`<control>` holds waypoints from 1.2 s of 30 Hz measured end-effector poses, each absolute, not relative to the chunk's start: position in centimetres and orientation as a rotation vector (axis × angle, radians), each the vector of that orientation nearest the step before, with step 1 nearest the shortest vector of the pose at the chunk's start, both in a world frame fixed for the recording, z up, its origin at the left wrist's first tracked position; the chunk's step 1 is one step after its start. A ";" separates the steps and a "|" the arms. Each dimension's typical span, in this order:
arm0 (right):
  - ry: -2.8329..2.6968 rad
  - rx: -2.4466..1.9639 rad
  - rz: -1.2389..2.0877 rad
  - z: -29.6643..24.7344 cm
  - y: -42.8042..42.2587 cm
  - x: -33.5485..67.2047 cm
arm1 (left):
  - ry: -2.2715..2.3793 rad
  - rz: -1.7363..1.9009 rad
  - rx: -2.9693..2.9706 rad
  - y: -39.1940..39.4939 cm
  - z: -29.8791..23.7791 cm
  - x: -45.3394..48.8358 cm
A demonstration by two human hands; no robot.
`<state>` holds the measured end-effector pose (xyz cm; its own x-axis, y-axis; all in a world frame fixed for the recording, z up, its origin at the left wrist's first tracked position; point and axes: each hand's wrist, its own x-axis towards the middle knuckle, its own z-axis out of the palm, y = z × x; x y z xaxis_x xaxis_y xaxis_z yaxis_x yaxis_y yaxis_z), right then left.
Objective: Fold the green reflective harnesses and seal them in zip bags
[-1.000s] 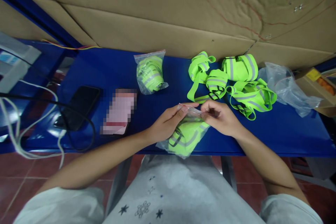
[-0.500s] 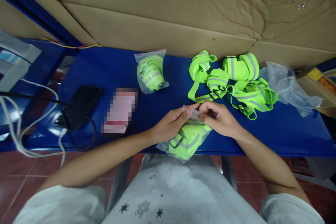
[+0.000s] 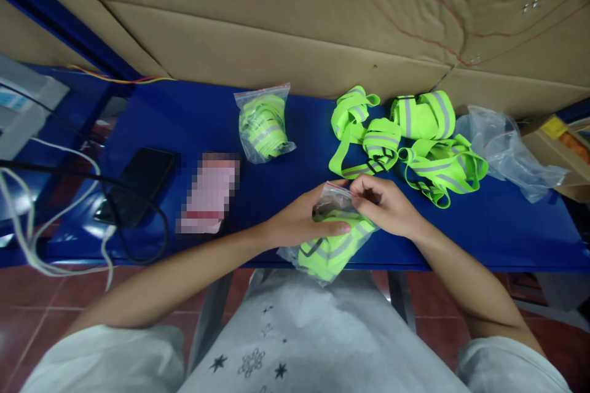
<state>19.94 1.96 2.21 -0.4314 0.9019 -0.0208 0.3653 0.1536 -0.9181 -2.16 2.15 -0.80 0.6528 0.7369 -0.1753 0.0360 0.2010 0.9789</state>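
A clear zip bag (image 3: 340, 194) with a folded neon-yellow reflective strap (image 3: 329, 252) inside lies at the table's front edge, tilted toward me. My left hand (image 3: 308, 218) holds the bag from the left, its thumb pressed on the front over the strap and its other fingers behind. At the bag's top right corner, my right hand (image 3: 385, 206) pinches the zip edge between thumb and curled fingers. Beyond my hands lie several loose reflective straps (image 3: 382, 141), some rolled, some loosely looped. Another bagged strap (image 3: 265, 126) stands farther back on the left.
On the blue table (image 3: 276, 196) lie a black phone (image 3: 138, 184) with cables (image 3: 37, 245) and a blurred-out pink device (image 3: 209, 193). Empty plastic bags (image 3: 502, 147) and a cardboard box (image 3: 555, 153) are at the right. A cardboard-covered wall (image 3: 276, 37) rises behind.
My left thumb has moved from the bag's zip edge down onto its front. The right hand stays pinched at the top corner, nearly unmoved.
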 end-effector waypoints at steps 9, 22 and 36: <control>-1.915 -1.238 1.281 2.1 1.9 19.6 | 0.677 0.433 1.376 2.4 -0.3 -2.0; -1.877 -1.221 1.352 1.4 1.8 19.4 | 0.668 0.357 1.460 2.4 -0.6 -2.1; -1.883 -1.178 1.380 1.3 1.4 19.0 | 0.646 0.304 1.563 2.3 -0.3 -1.9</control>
